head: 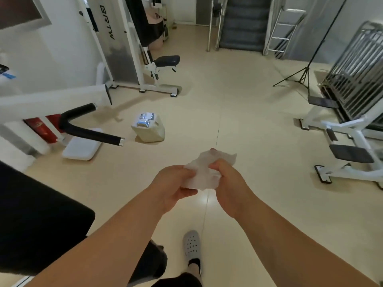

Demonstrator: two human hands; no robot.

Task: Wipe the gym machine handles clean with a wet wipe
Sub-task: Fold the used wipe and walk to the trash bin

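- We grip a crumpled white wipe between our left hand and right hand, above the floor
- The black handle juts out well apart, to our left

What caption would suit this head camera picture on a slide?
Both hands, left and right, hold a white wet wipe in a gym, the black machine handles to the left untouched.

Both bare forearms extended, left hand, right hand, fingers closed, nearly touching
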